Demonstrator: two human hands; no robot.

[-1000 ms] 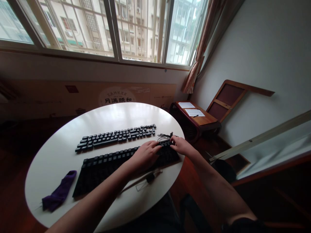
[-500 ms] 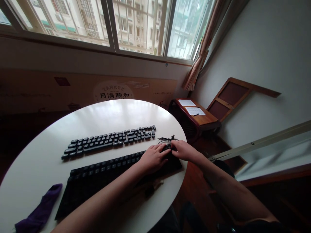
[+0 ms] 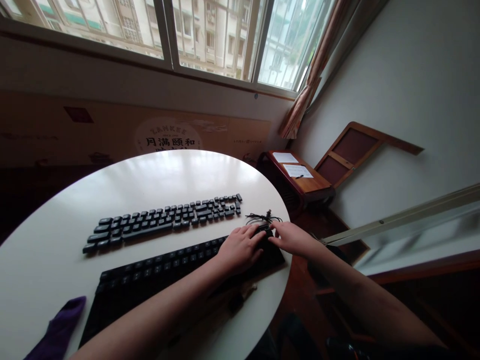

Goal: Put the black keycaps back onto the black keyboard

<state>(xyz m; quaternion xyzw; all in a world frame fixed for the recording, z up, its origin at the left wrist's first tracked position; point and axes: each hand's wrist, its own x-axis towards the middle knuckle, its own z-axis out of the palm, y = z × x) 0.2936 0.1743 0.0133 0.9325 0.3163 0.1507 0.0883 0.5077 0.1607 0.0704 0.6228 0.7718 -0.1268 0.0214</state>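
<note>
On the white round table lies a black keyboard (image 3: 157,272), with keycaps in its far rows and a bare-looking dark area nearer me. My left hand (image 3: 242,246) rests on its right part, fingers spread, the fingertips close to the far right corner. My right hand (image 3: 292,237) touches that same corner from the right, with thumb and forefinger slightly apart and nothing visible between them. Behind the keyboard, loose black keycaps (image 3: 161,220) are laid out in rows. A bundled black cable (image 3: 262,218) lies just beyond my fingers.
A purple cloth (image 3: 62,325) lies at the table's (image 3: 45,270) left front. Near the front edge is a small dark object with a light tip (image 3: 240,298), partly in shadow. A low wooden stand (image 3: 313,182) with papers and a pen is beyond the table's right side.
My right hand has shifted slightly right and down, its fingertips a little farther from my left hand's. My left hand stays on the keyboard. The whole view has tilted slightly.
</note>
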